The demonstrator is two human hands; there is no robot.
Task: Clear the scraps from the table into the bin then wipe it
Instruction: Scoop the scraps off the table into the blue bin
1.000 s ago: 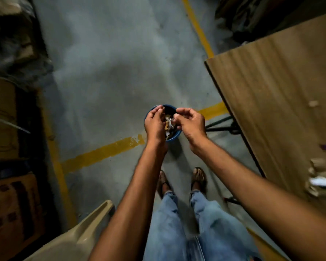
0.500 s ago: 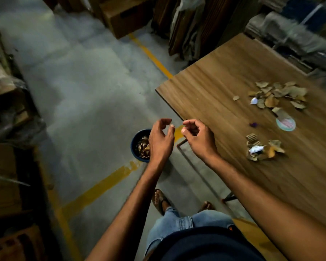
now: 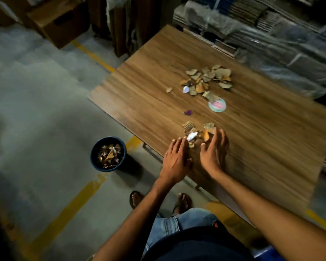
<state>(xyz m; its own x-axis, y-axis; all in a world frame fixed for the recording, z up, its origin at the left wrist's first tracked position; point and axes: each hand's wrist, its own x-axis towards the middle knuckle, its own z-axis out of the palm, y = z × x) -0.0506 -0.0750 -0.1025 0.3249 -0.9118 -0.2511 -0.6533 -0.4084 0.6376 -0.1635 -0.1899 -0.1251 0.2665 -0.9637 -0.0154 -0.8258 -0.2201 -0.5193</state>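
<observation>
Scraps: a small heap [image 3: 196, 133] of torn cardboard and white paper is seen near the worktop's front edge; a larger heap [image 3: 207, 80] is spread farther back
Worktop [image 3: 262, 140]: wood-grained; a purple bit [image 3: 188, 112] and a round label [image 3: 217, 104] are left between the heaps
Left hand [image 3: 175, 161]: laid flat, fingers spread, just left of the small heap; nothing is held
Right hand [image 3: 214, 151]: opened, fingers curved against the heap's right side; nothing is gripped
Bin [image 3: 108, 153]: blue, set on the floor left of the worktop; partly filled with scraps

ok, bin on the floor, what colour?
Dark blue bin, scraps inside; clearest in the head view.
</observation>
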